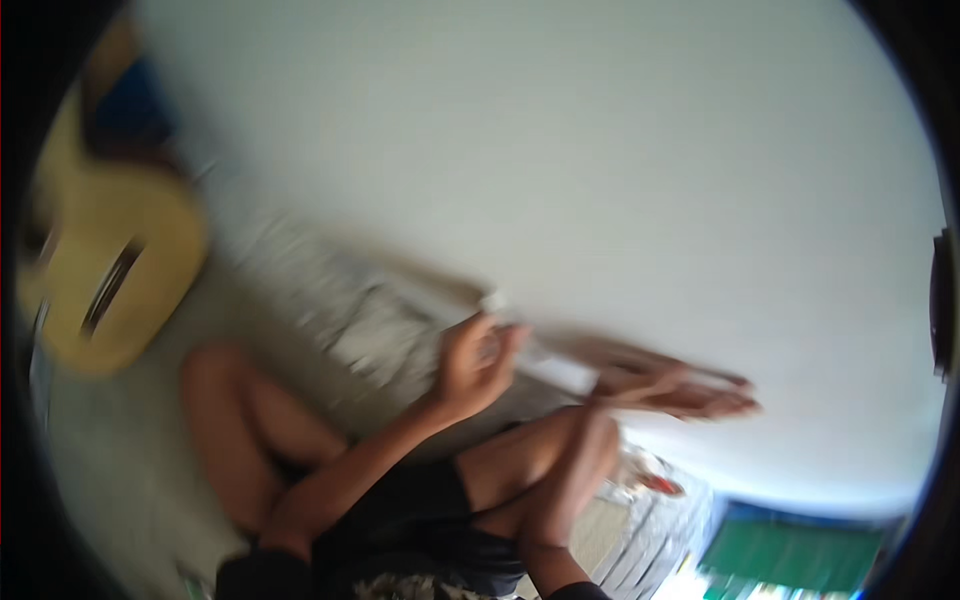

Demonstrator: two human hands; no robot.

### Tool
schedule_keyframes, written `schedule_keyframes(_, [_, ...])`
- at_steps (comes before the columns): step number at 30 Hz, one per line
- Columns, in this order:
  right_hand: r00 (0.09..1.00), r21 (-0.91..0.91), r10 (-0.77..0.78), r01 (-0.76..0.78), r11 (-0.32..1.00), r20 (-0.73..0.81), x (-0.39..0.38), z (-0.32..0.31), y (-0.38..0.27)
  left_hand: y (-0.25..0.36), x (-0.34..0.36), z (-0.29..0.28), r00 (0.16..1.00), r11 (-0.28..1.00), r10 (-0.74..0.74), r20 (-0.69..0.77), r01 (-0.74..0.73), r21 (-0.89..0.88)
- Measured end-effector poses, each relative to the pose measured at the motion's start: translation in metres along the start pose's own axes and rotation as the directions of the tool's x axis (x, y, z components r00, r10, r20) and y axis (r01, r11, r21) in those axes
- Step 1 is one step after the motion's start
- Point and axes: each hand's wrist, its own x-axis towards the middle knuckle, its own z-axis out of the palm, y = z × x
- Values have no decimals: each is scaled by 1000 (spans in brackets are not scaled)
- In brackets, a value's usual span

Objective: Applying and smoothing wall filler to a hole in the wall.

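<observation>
Motion blurs the view. My left hand [477, 358] is raised near the white wall [560, 150], fingers curled round a small pale object [493, 300] that I cannot make out clearly. My right hand [638, 382] reaches toward the wall beside what looks like my bare foot [715, 398]; its fingers are smeared, so whether they hold anything is unclear. My bare legs [230, 410] are bent below, in black shorts. A band of cracked, flaking plaster [370, 330] runs along the foot of the wall behind my left hand.
A yellow plastic chair [120, 280] with slots stands at the left, with a dark blue item [130, 110] beyond it. Grey floor [130, 470] lies beside my left leg. A green panel or cloth [785, 550] and some blurred clutter [650, 485] show at the lower right.
</observation>
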Motion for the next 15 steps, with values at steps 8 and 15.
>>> schedule_keyframes(8, [993, 140, 96, -85, 986, -70, 10, 0, -45, -58, 23, -115, 881, 947, -274, -385, 316, 49])
schedule_keyframes(15, [991, 146, 120, -109, 983, -67, 12, 0, -45, -5, 7, -54, 986, 967, -148, -71, 159, 198])
